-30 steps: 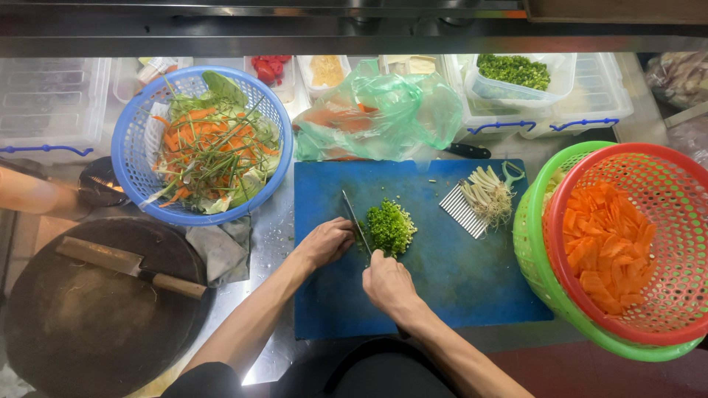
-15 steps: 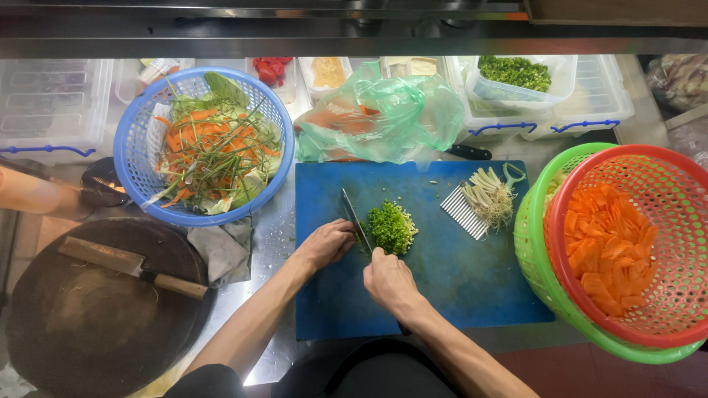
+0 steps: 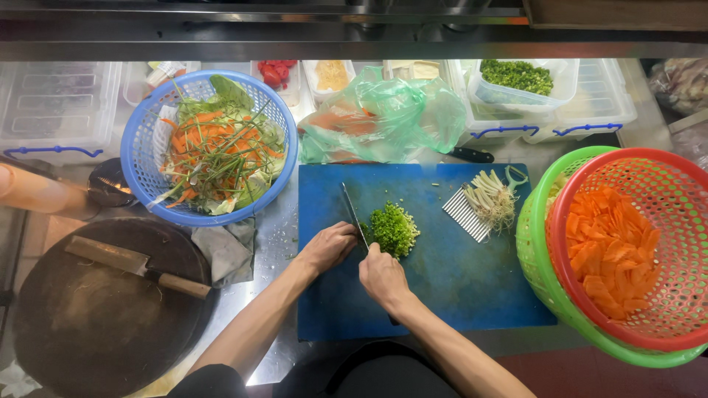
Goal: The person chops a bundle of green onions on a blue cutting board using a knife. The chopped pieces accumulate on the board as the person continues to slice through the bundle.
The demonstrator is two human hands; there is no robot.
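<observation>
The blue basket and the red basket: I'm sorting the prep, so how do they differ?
The blue basket holds mixed carrot strips, leaves and green stalks; the red basket holds only carrot slices. The blue one sits alone on the counter, left of the blue cutting board; the red one is nested in a green basket on the right. Both are round plastic mesh.

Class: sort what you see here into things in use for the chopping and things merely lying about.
In use: knife, chopped greens, blue cutting board, left hand, right hand.

Lying about: cleaver, blue basket, red basket, green bag, comb-like tool.
</observation>
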